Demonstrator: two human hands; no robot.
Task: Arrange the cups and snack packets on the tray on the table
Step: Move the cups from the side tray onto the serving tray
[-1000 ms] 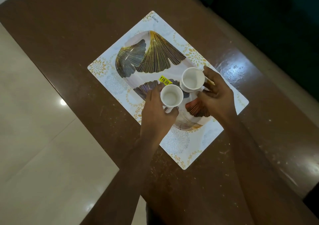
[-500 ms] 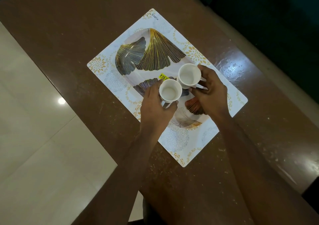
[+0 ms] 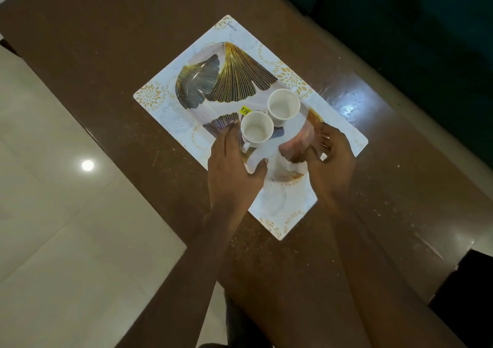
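Head view: placemat under tray; yellow sticker beside left cup.

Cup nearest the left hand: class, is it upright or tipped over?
Upright. The cup stands on the tray, its round mouth facing up and its white inside visible.

This looks like a room in a home, likely a sitting or dining area. A polished brown table stands on a pale tiled floor that mirrors a ceiling light. What seems a dark green sofa runs along its far side. On the table lie a flowered placemat, a leaf-print tray with a yellow price sticker, and 2 white cups.
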